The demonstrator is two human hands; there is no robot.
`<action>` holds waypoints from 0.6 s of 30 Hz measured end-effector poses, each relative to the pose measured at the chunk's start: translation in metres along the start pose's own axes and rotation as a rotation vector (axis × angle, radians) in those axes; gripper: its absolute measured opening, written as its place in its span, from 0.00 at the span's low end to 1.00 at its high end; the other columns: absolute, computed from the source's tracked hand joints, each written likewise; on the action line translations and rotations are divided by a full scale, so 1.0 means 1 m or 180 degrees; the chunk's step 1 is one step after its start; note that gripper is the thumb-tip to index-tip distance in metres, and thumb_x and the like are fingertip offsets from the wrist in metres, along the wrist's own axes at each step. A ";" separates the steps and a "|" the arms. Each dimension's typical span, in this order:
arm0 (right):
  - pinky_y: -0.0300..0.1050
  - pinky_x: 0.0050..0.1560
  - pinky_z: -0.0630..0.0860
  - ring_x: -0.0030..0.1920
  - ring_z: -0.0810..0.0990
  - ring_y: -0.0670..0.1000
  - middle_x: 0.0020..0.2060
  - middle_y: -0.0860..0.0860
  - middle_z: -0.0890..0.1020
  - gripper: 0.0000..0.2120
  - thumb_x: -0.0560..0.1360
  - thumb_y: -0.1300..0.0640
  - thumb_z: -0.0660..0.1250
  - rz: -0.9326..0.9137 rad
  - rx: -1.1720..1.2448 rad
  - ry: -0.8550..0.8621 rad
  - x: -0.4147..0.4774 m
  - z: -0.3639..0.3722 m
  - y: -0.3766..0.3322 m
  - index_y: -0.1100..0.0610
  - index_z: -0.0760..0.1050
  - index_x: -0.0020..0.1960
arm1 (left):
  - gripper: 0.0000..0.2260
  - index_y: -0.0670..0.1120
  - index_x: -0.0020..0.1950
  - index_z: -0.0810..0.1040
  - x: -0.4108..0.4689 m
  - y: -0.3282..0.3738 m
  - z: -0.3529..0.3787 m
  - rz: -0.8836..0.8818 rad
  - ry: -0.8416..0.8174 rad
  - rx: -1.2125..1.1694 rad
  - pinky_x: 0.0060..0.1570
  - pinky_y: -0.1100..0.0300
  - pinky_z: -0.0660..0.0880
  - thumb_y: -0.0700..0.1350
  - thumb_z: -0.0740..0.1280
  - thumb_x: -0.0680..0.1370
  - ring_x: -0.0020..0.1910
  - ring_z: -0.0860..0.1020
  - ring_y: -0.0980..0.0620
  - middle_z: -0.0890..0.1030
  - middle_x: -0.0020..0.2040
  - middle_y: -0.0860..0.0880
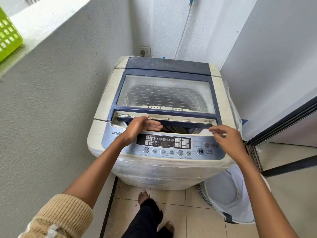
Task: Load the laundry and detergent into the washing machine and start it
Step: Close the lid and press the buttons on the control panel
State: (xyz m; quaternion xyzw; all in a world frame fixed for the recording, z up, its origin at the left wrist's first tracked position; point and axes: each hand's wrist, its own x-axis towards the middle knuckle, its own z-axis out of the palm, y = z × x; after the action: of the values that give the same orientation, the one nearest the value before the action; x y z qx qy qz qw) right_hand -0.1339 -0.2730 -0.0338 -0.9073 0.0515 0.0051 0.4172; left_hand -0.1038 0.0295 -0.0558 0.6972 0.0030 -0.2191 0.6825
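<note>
Both hands work at the lid (165, 93): our left hand (140, 127), fingers open, supports its front edge; our right hand (226, 136) hovers nearby, fingers spread, holding nothing.

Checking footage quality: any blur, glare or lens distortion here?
Head view: wide-angle bend curves the walls and washer; soft, even daylight, no hard shadows; the lid window looks hazy, dulling the drum; right hand fingertips are slightly motion-blurred; the panel labels are soft.
</note>
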 end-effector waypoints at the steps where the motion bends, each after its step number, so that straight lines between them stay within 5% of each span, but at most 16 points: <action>1: 0.42 0.51 0.73 0.49 0.78 0.52 0.49 0.53 0.82 0.13 0.73 0.70 0.63 0.0023 -0.0044 0.0274 -0.008 0.003 0.006 0.60 0.81 0.51 | 0.25 0.32 0.56 0.77 0.000 -0.001 0.001 0.0014 0.0025 0.0018 0.57 0.64 0.75 0.44 0.44 0.82 0.55 0.81 0.43 0.80 0.55 0.35; 6: 0.42 0.48 0.69 0.50 0.75 0.58 0.49 0.57 0.81 0.15 0.69 0.74 0.62 -0.0461 -0.0815 0.0704 -0.041 0.035 0.029 0.64 0.81 0.50 | 0.24 0.33 0.55 0.78 -0.002 -0.001 0.002 0.0085 0.0116 0.0102 0.55 0.65 0.76 0.44 0.45 0.83 0.51 0.82 0.46 0.81 0.53 0.36; 12: 0.52 0.39 0.79 0.47 0.76 0.62 0.48 0.59 0.80 0.17 0.66 0.76 0.66 -0.0785 -0.1316 0.1154 -0.053 0.057 0.036 0.63 0.82 0.51 | 0.24 0.30 0.56 0.77 -0.005 0.002 -0.006 0.0064 0.0128 0.0029 0.50 0.68 0.77 0.42 0.44 0.82 0.49 0.83 0.48 0.83 0.50 0.39; 18: 0.55 0.47 0.76 0.52 0.74 0.60 0.53 0.59 0.80 0.25 0.69 0.65 0.48 -0.0736 -0.1556 0.1293 -0.059 0.069 0.046 0.60 0.81 0.54 | 0.23 0.33 0.54 0.78 -0.005 0.000 -0.006 0.0070 0.0148 -0.0185 0.47 0.69 0.77 0.42 0.45 0.82 0.47 0.84 0.49 0.86 0.43 0.47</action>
State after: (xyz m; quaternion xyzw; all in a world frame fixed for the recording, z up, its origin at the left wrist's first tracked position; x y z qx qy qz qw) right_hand -0.1947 -0.2450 -0.1104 -0.9628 0.0277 -0.2110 0.1663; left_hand -0.1061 0.0370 -0.0546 0.6821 0.0176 -0.1951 0.7046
